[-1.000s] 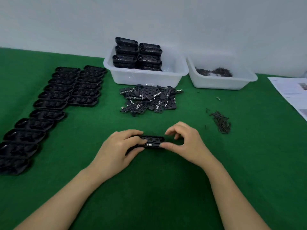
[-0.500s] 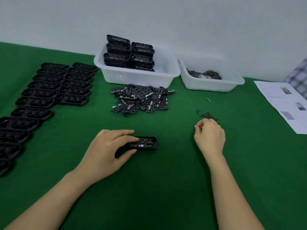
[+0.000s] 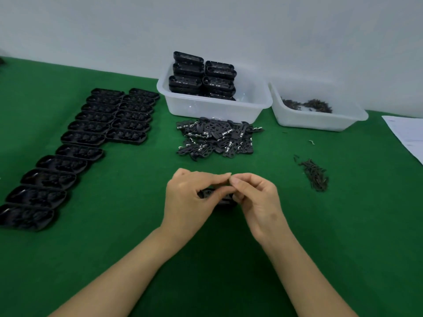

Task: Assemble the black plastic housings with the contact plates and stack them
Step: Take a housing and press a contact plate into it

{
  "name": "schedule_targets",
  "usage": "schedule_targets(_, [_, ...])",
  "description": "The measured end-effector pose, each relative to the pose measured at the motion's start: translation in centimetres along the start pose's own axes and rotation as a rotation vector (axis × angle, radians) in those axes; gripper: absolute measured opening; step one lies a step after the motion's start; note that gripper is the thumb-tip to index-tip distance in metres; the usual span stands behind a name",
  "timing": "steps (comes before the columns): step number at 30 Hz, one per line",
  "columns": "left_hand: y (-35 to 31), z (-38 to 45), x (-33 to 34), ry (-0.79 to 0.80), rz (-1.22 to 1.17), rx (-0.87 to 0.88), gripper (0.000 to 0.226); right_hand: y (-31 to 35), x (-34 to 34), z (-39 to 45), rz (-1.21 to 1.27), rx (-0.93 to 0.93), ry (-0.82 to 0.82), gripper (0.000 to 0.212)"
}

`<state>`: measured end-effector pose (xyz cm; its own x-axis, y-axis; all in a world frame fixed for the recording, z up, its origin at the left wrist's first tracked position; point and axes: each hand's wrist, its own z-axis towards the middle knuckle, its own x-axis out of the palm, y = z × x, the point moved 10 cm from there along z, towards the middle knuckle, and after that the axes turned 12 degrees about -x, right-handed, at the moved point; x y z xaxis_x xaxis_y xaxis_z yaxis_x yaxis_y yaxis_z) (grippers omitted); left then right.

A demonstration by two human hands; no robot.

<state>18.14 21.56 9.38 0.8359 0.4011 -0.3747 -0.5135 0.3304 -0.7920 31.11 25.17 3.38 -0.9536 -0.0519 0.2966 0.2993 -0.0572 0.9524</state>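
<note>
A black plastic housing (image 3: 207,193) lies on the green mat at the centre, mostly covered by my hands. My left hand (image 3: 190,202) grips its left end between thumb and fingers. My right hand (image 3: 256,202) hovers over its right end, thumb and forefinger pinched together on something tiny, likely a small screw, which the fingertips hide. A loose heap of contact plates (image 3: 217,138) sits just beyond. Finished housings (image 3: 201,74) are stacked in a clear bin (image 3: 206,110).
Rows of open black housing shells (image 3: 91,138) run down the left side. A small pile of dark screws (image 3: 314,175) lies to the right. A second clear bin (image 3: 320,120) holds more screws. White paper (image 3: 407,136) lies at the right edge.
My right hand left the housing, reached to the screw pile on the right, then came back over the housing with fingertips pinched. My left hand kept its grip throughout.
</note>
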Motion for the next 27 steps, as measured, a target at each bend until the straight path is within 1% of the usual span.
schedule_targets(2, [0.4, 0.0, -0.2, 0.017, -0.075, -0.032, 0.019, 0.5, 0.0, -0.1, -0.028, -0.059, 0.027, 0.007])
schedule_targets(5, [1.4, 0.2, 0.1, 0.079, -0.230, -0.140, 0.020, 1.3, 0.2, -0.1, -0.091, -0.138, 0.075, 0.005])
schedule_targets(7, [1.9, 0.2, 0.5, 0.126, -0.328, -0.204, 0.018, 1.7, 0.3, -0.2, -0.150, -0.188, 0.087, 0.013])
schedule_targets(9, [2.9, 0.1, 1.2, 0.180, -0.440, -0.324, 0.015, 2.2, 0.1, -0.3, -0.260, -0.268, 0.072, 0.024])
schedule_targets(11, [3.7, -0.2, 1.8, 0.217, -0.529, -0.413, 0.013, 2.6, 0.4, -0.6, -0.362, -0.334, 0.072, 0.023])
schedule_targets(14, [3.9, -0.3, 2.0, 0.232, -0.578, -0.433, 0.012, 3.6, 0.0, -0.3, -0.433, -0.412, 0.048, 0.017])
schedule_targets(15, [4.0, -0.2, 1.9, 0.224, -0.574, -0.432, 0.011, 4.6, -0.9, 0.0, -0.520, -0.480, 0.017, 0.015])
schedule_targets(16, [4.1, -0.2, 1.7, 0.209, -0.562, -0.433, 0.011, 6.0, -2.0, 0.3, -0.676, -0.579, -0.025, 0.013])
schedule_targets(17, [4.4, -0.1, 1.4, 0.193, -0.548, -0.439, 0.012, 7.3, -3.3, 0.6, -0.876, -0.675, -0.071, 0.011])
schedule_targets(18, [4.6, 0.0, 1.2, 0.181, -0.537, -0.448, 0.013, 8.2, -4.7, 1.1, -1.085, -0.726, -0.128, 0.008])
schedule_targets(19, [4.8, 0.0, 1.1, 0.176, -0.532, -0.456, 0.014, 8.6, -6.5, 1.6, -1.266, -0.710, -0.183, 0.005])
schedule_targets(20, [5.0, 0.1, 1.0, 0.172, -0.527, -0.459, 0.014, 8.5, -8.2, 2.2, -1.413, -0.645, -0.219, 0.003])
schedule_targets(22, [5.0, 0.2, 0.8, 0.168, -0.519, -0.449, 0.013, 7.2, -10.7, 3.2, -1.664, -0.455, -0.216, 0.005])
schedule_targets(23, [5.0, 0.3, 0.7, 0.168, -0.517, -0.445, 0.013, 6.4, -11.4, 3.6, -1.739, -0.369, -0.190, 0.007])
schedule_targets(25, [5.0, 0.3, 0.7, 0.171, -0.510, -0.439, 0.013, 5.5, -12.0, 3.9, -1.782, -0.264, -0.184, 0.012])
schedule_targets(27, [5.0, 0.3, 0.7, 0.178, -0.480, -0.424, 0.012, 6.0, -11.8, 3.7, -1.802, -0.252, -0.228, 0.020])
